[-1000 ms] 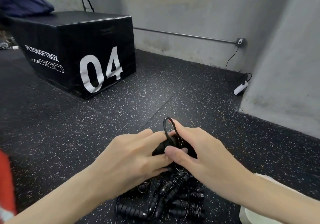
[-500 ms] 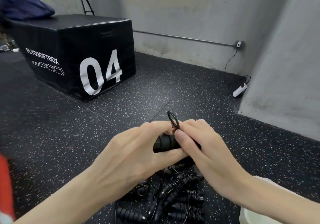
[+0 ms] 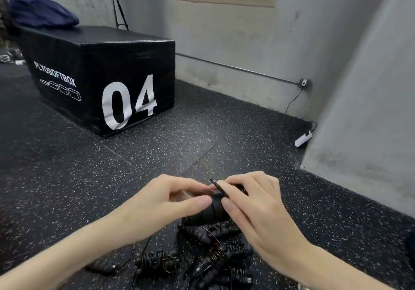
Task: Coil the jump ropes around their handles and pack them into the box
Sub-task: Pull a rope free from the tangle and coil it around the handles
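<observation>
Mid-coil: my left hand (image 3: 161, 202) has its grip closed around the black handles (image 3: 211, 208), and my right hand (image 3: 253, 202) pinches the last bit of thin rope (image 3: 219, 188) just above them, so next I'd guess tuck that end under a wrap and set the bundle down. Under my grip the pile of ropes (image 3: 197, 265) lies on the floor (image 3: 67, 177), some coiled, some loose strands tangled; the plyo box (image 3: 101, 76) sits far ahead-left, and no packing box is clearly in view.

Black jump-rope handles (image 3: 211, 211), held together above the floor, over a heap of coiled ropes (image 3: 202, 260).
</observation>
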